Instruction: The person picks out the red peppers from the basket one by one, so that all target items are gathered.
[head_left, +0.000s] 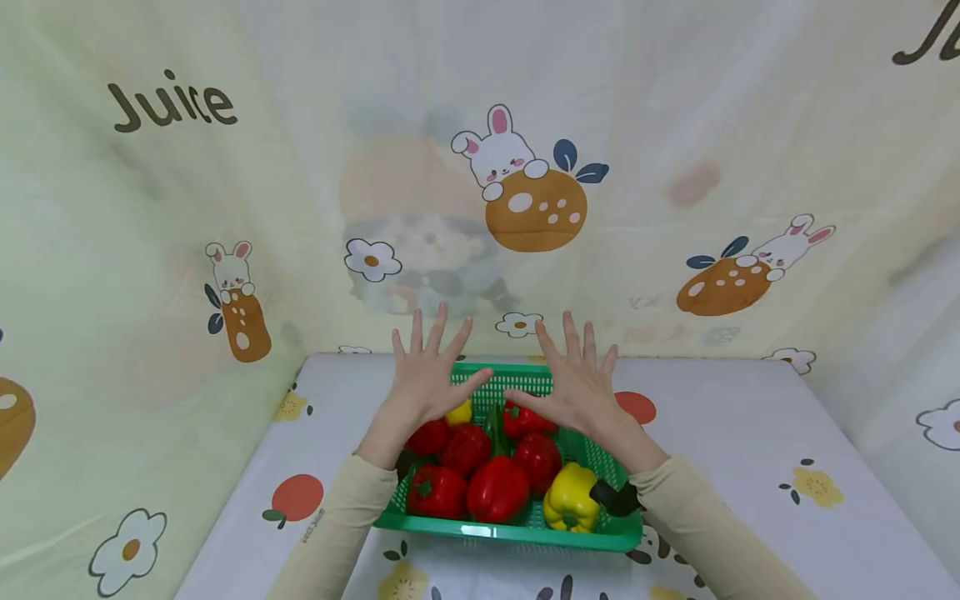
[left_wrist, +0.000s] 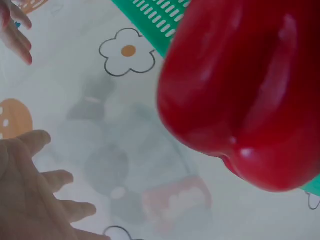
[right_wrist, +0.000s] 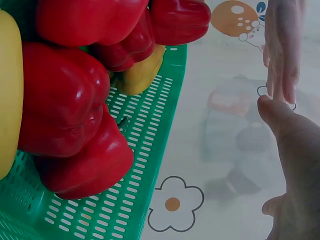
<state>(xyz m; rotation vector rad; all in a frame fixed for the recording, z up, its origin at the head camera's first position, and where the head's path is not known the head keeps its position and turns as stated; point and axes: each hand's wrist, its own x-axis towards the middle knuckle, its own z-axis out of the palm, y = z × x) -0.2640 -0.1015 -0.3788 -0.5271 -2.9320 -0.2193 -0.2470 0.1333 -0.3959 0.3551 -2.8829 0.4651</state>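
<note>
Both hands hover over a green plastic basket (head_left: 450, 523), palms facing away and fingers spread. My left hand (head_left: 427, 375) is above the basket's back left part, my right hand (head_left: 581, 387) above its back right part; neither holds anything. Inside lie several red bell peppers (head_left: 498, 490), a yellow bell pepper (head_left: 572, 497) at the front right and another yellow one (head_left: 459, 412) partly behind the left hand. A red pepper (left_wrist: 240, 90) fills much of the left wrist view. In the right wrist view, red peppers (right_wrist: 62, 100) lie beside the right hand (right_wrist: 300, 145).
The basket stands on a table with a white cloth (head_left: 735, 433) printed with fruit and flowers. Behind and at both sides hangs a pale curtain (head_left: 645, 108) with rabbit prints. Dark straps (head_left: 617, 498) sit at the wrists.
</note>
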